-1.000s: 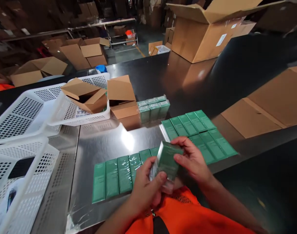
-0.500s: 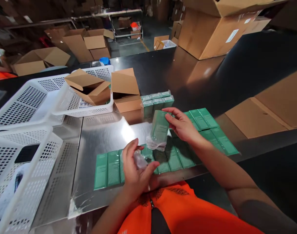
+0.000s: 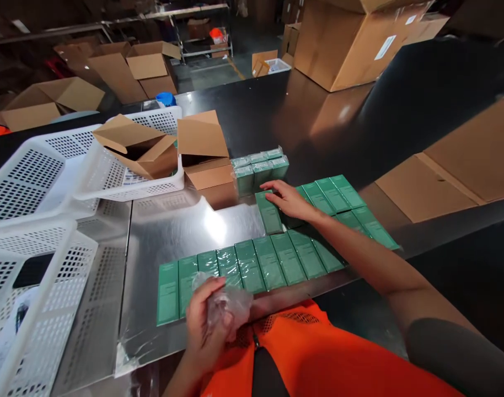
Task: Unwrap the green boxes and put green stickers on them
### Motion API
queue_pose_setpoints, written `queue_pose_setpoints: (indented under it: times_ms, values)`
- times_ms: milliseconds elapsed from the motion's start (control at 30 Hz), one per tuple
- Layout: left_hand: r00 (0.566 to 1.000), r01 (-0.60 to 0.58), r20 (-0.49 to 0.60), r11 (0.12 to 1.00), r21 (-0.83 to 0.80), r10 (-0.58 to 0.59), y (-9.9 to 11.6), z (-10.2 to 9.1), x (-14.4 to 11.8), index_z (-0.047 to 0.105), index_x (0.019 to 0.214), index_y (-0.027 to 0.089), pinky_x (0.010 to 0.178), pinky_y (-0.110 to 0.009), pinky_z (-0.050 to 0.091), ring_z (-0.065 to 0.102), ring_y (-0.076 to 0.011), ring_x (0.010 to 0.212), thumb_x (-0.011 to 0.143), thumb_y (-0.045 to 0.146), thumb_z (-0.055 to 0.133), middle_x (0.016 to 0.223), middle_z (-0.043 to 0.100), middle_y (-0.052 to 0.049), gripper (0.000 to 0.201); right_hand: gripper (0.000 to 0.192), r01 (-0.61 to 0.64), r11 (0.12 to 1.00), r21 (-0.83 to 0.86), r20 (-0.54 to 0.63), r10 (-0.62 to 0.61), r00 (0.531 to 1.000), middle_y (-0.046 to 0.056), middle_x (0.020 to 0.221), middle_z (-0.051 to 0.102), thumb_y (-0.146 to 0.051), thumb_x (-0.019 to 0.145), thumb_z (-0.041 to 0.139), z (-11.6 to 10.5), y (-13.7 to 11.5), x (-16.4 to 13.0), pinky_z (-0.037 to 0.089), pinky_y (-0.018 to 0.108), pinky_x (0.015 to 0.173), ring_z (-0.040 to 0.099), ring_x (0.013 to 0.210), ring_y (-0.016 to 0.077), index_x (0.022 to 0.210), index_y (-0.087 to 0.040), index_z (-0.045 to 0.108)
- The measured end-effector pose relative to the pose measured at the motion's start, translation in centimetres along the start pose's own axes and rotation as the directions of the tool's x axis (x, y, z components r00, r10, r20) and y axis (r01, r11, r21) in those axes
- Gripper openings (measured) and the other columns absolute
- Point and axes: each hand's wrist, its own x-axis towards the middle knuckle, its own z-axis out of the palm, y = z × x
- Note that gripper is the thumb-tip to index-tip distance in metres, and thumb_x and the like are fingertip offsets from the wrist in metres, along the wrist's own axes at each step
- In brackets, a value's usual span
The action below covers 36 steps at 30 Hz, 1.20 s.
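Note:
My right hand [image 3: 291, 200] reaches forward and rests on a flat green box [image 3: 269, 212], which lies on the metal table [image 3: 169, 226] at the left end of the far row of green boxes [image 3: 338, 201]. My left hand [image 3: 206, 320] is near my orange vest, closed on a crumpled piece of clear plastic wrap [image 3: 227, 300]. A near row of several green boxes [image 3: 244, 270] lies flat in front of me. A wrapped bundle of green boxes [image 3: 260, 168] stands beyond my right hand.
An open small cardboard box [image 3: 206, 160] sits beside the bundle. White perforated baskets [image 3: 37, 176] stand at left, one holding an open carton [image 3: 136, 149]. Flattened cardboard [image 3: 454, 165] lies at right. A large carton [image 3: 351, 38] stands at the far end.
My right hand carried the unwrapped green box forward and laid it flat beside the far row. My left hand drew back toward my body with the stripped plastic wrap.

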Motion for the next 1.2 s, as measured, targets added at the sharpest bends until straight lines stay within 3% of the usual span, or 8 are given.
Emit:
queue_pose_setpoints:
  times_ms: [267, 400, 500, 667, 800, 1000, 1100, 1200]
  values:
    - [0.977, -0.018, 0.211, 0.996, 0.089, -0.002, 0.4, 0.1, 1.7, 0.054, 0.070, 0.022, 0.080, -0.037, 0.059, 0.057, -0.0143, 0.065, 0.078, 0.013, 0.070, 0.065, 0.054, 0.004, 0.020, 0.030, 0.027, 0.969, -0.246, 0.076, -0.009, 0.997, 0.010, 0.114, 0.071, -0.028, 0.100, 0.047, 1.0, 0.5, -0.3, 0.038, 0.049, 0.092, 0.053, 0.112, 0.0313, 0.119, -0.023, 0.070]
    - [0.983, 0.035, 0.180, 0.998, 0.044, -0.043, -0.1, -0.1, 0.8, 0.053, 0.067, 0.021, 0.082, -0.039, 0.061, 0.068, -0.0213, 0.091, 0.076, 0.004, 0.054, 0.078, 0.062, -0.002, 0.019, 0.030, 0.029, 0.932, -0.362, 0.070, -0.004, 0.998, 0.014, 0.122, 0.066, -0.025, 0.099, 0.047, 0.8, 0.0, -1.0, 0.037, 0.049, 0.086, 0.050, 0.111, 0.0343, 0.111, -0.021, 0.075]
    - [0.977, 0.099, 0.186, 0.995, 0.014, -0.100, -0.3, -0.4, 0.3, 0.062, 0.074, 0.020, 0.072, -0.033, 0.060, 0.072, -0.0215, 0.086, 0.078, 0.005, 0.051, 0.096, 0.072, -0.007, 0.019, 0.032, 0.082, 0.886, -0.457, 0.007, -0.088, 0.996, 0.014, 0.115, 0.068, -0.025, 0.099, 0.046, 0.1, -1.9, -1.0, 0.039, 0.047, 0.086, 0.054, 0.106, 0.0314, 0.117, -0.021, 0.072]
    - [0.976, 0.131, 0.191, 0.985, -0.110, -0.109, 0.3, -0.2, 0.5, 0.064, 0.067, 0.020, 0.047, -0.023, 0.041, 0.055, -0.0143, 0.047, 0.082, 0.021, 0.056, 0.053, 0.060, 0.000, 0.017, 0.046, 0.268, 0.785, -0.559, -0.053, -0.356, 0.933, 0.016, 0.151, 0.047, -0.021, 0.099, 0.044, 0.1, -5.5, 2.2, 0.033, 0.053, 0.104, 0.041, 0.138, 0.0355, 0.144, -0.012, 0.050]
    - [0.954, 0.263, 0.178, 0.957, -0.121, -0.240, 0.6, -0.5, 0.4, 0.066, 0.063, 0.019, 0.050, -0.026, 0.039, 0.053, -0.0154, 0.048, 0.090, 0.043, 0.057, 0.051, 0.059, -0.002, 0.036, 0.037, 0.335, 0.822, -0.460, 0.047, -0.355, 0.934, 0.018, 0.145, 0.054, -0.006, 0.093, 0.041, 1.1, -6.1, 4.9, 0.028, 0.059, 0.110, 0.038, 0.143, 0.0362, 0.122, -0.009, 0.063]
    - [0.737, 0.675, 0.229, 0.698, -0.238, -0.636, -0.9, -0.6, 1.1, 0.073, 0.076, 0.017, 0.054, -0.024, 0.043, 0.059, -0.0158, 0.058, 0.082, 0.051, 0.073, 0.064, 0.065, -0.003, 0.034, 0.038, 0.313, 0.911, -0.268, -0.083, -0.345, 0.935, 0.010, 0.106, 0.064, -0.018, 0.089, 0.059, 0.7, -7.1, 0.9, 0.055, 0.038, 0.078, 0.064, 0.091, 0.0232, 0.128, -0.020, 0.060]
    - [0.734, 0.630, 0.172, 0.563, -0.535, -0.657, -1.3, 1.3, 3.2, 0.074, 0.106, 0.020, 0.073, -0.026, 0.052, 0.068, -0.0190, 0.084, 0.072, 0.054, 0.083, 0.102, 0.073, -0.008, 0.049, 0.069, 0.223, 0.974, 0.036, -0.317, -0.200, 0.927, 0.006, 0.101, 0.056, -0.039, 0.084, 0.072, 0.7, -9.7, -3.3, 0.054, 0.033, 0.063, 0.059, 0.081, 0.0195, 0.147, -0.028, 0.044]
    - [0.723, 0.471, 0.050, 0.439, -0.765, -0.689, -1.1, 3.1, 5.4, 0.071, 0.102, 0.018, 0.068, -0.026, 0.055, 0.070, -0.0186, 0.076, 0.062, 0.064, 0.085, 0.094, 0.074, -0.007, 0.062, 0.066, 0.342, 0.933, 0.113, -0.234, -0.310, 0.921, 0.003, 0.092, 0.056, -0.038, 0.079, 0.077, 1.5, -12.3, -6.7, 0.054, 0.032, 0.060, 0.057, 0.075, 0.0182, 0.140, -0.029, 0.053]
